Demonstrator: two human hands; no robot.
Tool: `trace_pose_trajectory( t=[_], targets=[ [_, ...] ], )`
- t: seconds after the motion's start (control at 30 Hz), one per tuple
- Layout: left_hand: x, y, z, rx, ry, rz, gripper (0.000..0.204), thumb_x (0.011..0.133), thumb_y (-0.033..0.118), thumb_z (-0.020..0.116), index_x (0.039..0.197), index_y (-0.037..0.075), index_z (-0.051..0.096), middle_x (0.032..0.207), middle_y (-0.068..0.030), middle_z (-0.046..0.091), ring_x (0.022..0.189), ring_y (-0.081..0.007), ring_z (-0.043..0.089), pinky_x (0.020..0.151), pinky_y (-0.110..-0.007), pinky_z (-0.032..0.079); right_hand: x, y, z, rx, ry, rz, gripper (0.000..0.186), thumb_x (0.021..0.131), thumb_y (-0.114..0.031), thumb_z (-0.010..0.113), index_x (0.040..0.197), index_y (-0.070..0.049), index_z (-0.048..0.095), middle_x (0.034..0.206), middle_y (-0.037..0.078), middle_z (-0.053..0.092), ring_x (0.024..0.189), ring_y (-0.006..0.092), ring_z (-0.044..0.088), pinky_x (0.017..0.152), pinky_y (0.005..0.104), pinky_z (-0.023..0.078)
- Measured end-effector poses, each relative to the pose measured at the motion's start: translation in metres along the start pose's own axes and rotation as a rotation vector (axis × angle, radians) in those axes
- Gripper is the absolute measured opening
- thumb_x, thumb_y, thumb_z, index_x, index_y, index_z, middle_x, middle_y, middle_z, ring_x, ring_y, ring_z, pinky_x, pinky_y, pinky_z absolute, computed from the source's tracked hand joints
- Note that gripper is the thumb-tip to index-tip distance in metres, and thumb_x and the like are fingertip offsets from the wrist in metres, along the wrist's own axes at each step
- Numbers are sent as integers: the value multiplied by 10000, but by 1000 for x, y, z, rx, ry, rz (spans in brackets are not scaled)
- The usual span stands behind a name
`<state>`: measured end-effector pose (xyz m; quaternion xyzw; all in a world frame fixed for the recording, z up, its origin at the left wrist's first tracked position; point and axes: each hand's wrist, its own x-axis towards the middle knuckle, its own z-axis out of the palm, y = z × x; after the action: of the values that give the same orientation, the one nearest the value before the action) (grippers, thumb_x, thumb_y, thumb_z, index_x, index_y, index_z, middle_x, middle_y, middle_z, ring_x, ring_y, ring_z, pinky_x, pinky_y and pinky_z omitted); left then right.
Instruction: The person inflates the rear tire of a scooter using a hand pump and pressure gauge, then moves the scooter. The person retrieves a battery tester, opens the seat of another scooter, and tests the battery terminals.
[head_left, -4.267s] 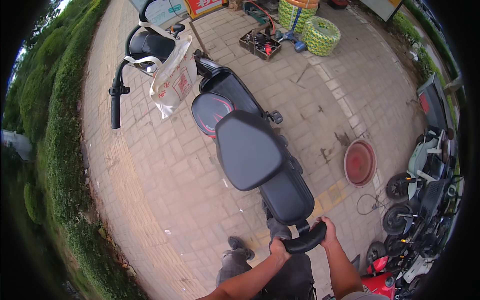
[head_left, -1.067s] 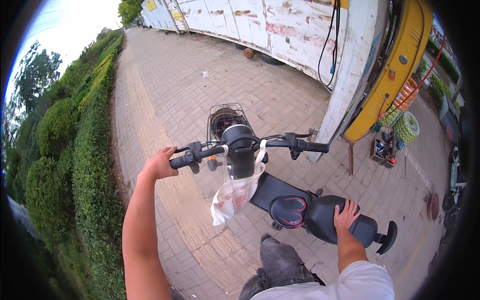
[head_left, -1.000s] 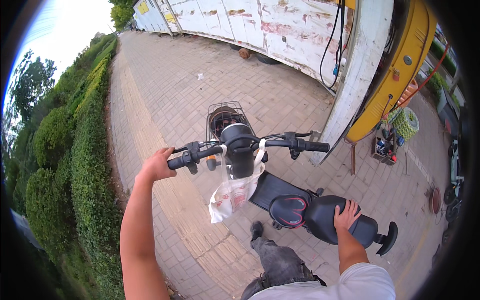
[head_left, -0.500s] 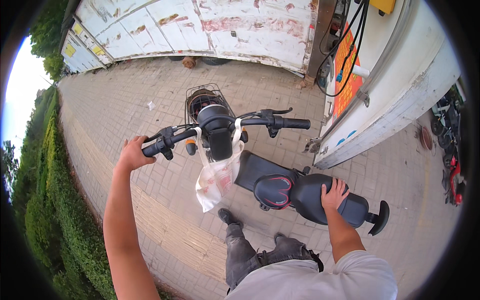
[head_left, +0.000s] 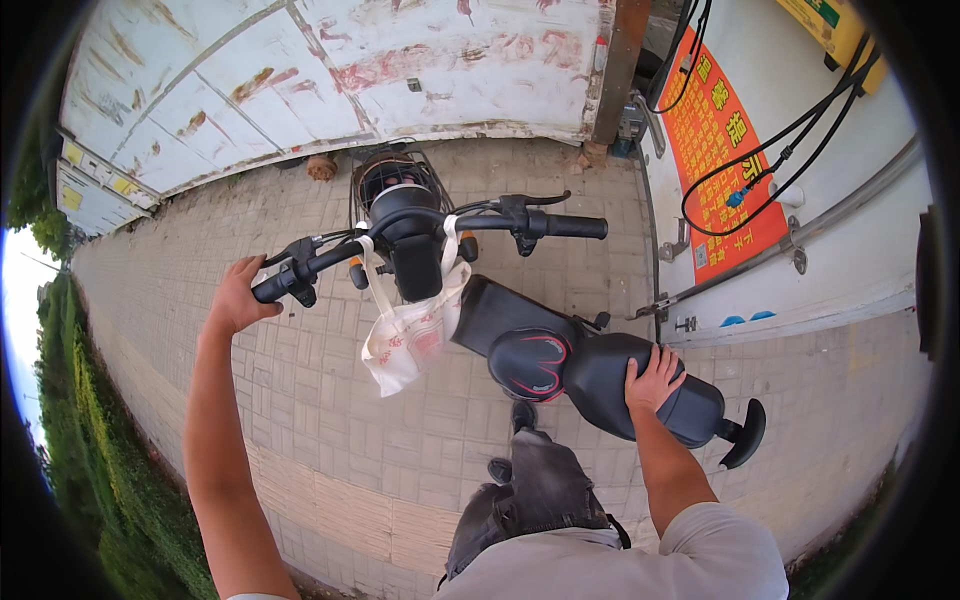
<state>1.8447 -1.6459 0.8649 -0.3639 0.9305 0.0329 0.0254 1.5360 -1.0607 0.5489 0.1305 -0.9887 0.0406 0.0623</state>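
Observation:
A black electric scooter with a two-part seat [head_left: 603, 385] stands crosswise in front of me, its front wheel end toward the wall. My left hand [head_left: 240, 298] is closed around the end of the left handlebar grip [head_left: 275, 288]. On the rear of the seat lies my right hand [head_left: 655, 382], fingers stretched out and flat on the black cover. A white cloth bag [head_left: 408, 340] with red print hangs by its straps from the handlebar. The right handlebar grip [head_left: 577, 227] is untouched, its brake lever above it. A wire basket [head_left: 435, 180] sits at the front.
Beyond the scooter runs a scuffed white metal wall [head_left: 340, 70]. At right, a white panel [head_left: 840, 200] carries an orange notice [head_left: 725, 150] and hanging black cables [head_left: 800, 140]. Paving bricks [head_left: 300, 410] lie underfoot. A green hedge [head_left: 120, 470] borders the left.
The scooter and I have moved forward, nearer the white wall and the right-hand panel. My legs have stepped. Both hands keep their places on the grip and the seat.

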Motion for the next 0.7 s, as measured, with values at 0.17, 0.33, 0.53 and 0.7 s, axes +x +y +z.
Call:
trace_pose_trajectory(
  t=[0.17,0.33,0.53,0.7],
  targets=[
    [47,-60,7,-46,-67,-102,968,531,267,819,1409,61,469,1418,-175,485,1324,-351,437,1094,-405,381,-4,-77,-3,35,-118,111,651,897,-496,520,1423,-127,414,1520,93,337,1452,312,212,1136,627,67],
    [60,-98,31,-120,-42,-247,925,552,266,799,1393,68,470,1388,-156,505,1274,-348,479,1059,-416,415,-2,-138,7,7,-128,159,646,907,-501,504,1428,-133,403,1526,94,323,1451,316,207,1131,638,66],
    [65,-113,74,-272,10,-387,901,640,331,805,1396,9,435,1360,-208,494,1261,-372,489,1037,-413,428,38,-217,24,-40,-87,173,625,916,-502,502,1416,-138,412,1507,81,357,1442,290,231,1126,639,97],
    [90,-147,93,-216,-2,-359,919,673,404,781,1385,-26,389,1307,-230,509,1217,-395,509,990,-434,448,64,-297,37,-53,-76,185,612,926,-513,490,1406,-137,428,1502,84,366,1441,286,234,1125,638,107]
  ],
)
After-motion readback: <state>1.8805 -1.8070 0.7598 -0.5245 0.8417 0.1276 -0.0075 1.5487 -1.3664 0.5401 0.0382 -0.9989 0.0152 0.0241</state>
